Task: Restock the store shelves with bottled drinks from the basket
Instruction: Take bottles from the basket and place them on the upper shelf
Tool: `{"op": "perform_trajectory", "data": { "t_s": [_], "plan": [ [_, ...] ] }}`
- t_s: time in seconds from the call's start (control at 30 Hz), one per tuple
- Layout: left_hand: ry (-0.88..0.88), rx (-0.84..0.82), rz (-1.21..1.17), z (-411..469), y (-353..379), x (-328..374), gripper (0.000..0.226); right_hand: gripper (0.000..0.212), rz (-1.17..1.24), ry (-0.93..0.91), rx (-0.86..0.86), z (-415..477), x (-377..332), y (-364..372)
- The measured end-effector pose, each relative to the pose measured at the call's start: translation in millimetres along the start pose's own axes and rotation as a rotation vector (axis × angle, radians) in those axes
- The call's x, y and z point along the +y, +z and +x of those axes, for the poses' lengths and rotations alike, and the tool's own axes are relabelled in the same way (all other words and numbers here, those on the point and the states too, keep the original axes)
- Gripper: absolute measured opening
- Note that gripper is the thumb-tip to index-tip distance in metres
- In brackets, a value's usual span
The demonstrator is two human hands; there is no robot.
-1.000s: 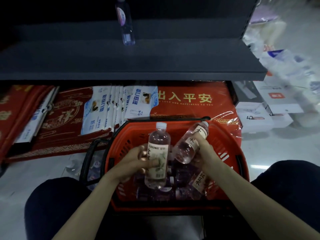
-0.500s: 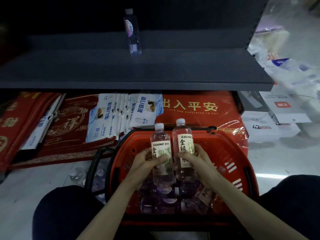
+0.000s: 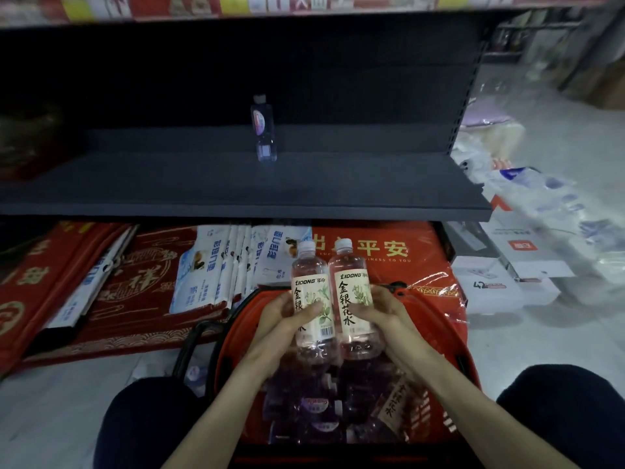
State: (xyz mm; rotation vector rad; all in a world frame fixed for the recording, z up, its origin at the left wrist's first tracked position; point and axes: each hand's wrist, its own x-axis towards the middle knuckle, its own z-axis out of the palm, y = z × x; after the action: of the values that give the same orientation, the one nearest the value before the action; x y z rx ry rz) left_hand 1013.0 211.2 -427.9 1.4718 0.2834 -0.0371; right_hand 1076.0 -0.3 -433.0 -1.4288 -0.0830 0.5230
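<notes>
The left hand (image 3: 275,319) grips one labelled bottle (image 3: 313,299) upright — fingers curled round it. The right hand (image 3: 385,314) grips another bottle (image 3: 353,296), touching the first, above the red basket (image 3: 463,360).

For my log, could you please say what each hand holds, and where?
Left hand grips the left clear white-capped plastic bottle, right hand the right bottle, both mid-label.

Two upright bottles (image 3: 351,299) side by side over the basket (image 3: 243,306), lone bottle (image 3: 263,130) on the shelf (image 3: 236,187) behind

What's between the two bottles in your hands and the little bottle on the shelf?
Only bare dark shelf, shown in the head view.
</notes>
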Motion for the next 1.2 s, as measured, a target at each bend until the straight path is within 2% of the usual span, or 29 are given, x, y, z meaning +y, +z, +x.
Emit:
{"op": "perform_trajectory", "data": {
  "t_s": [0.07,0.17,0.3,0.47,0.67,0.83,0.97,1.0,1.03,1.1,1.13,1.2],
  "plan": [
    [0.048,-0.020,0.024,-1.3,2.3,21.4,0.050,0.063,-0.026,-0.047,-0.001,-2.0,-19.7,-1.6],
    [0.142,-0.032,0.032,-2.1,9.3,68.1,0.028,0.070,-0.097,-0.178,0.029,-8.6,-64.8,1.8],
    [0.330,-0.010,0.073,-4.0,17.6,146.0,0.050,0.075,-0.200,-0.418,0.111,-18.5,-149.2,10.9],
    [0.577,-0.038,0.060,-7.2,31.7,243.4,0.047,0.075,-0.259,-0.647,0.101,-34.2,-261.7,17.5],
    [0.821,-0.048,0.135,-4.5,46.9,349.2,0.061,0.089,-0.264,-0.819,0.134,-44.4,-362.0,23.7],
    [0.899,-0.055,0.160,19.5,68.3,411.1,0.059,0.075,-0.192,-0.936,0.197,-38.5,-418.2,23.7],
    [0.882,-0.047,0.154,55.8,86.3,443.3,0.101,0.075,-0.165,-0.955,0.266,-8.9,-455.0,14.2],
    [0.866,-0.053,0.169,65.2,91.3,448.5,0.099,0.076,-0.148,-0.947,0.278,1.2,-460.9,10.5],
    [0.847,-0.062,0.183,76.0,95.6,452.1,0.085,0.077,-0.133,-0.935,0.291,11.5,-465.5,6.8],
    [0.823,-0.055,0.214,93.6,104.8,456.8,0.045,0.080,-0.103,-0.918,0.310,30.8,-471.3,0.0],
    [0.828,-0.041,0.231,101.9,108.9,459.3,0.038,0.081,-0.092,-0.915,0.316,39.3,-473.4,-3.0],
    [0.822,-0.022,0.260,119.0,114.7,463.1,0.039,0.082,-0.084,-0.906,0.329,53.4,-475.4,-9.0]
  ]
}}
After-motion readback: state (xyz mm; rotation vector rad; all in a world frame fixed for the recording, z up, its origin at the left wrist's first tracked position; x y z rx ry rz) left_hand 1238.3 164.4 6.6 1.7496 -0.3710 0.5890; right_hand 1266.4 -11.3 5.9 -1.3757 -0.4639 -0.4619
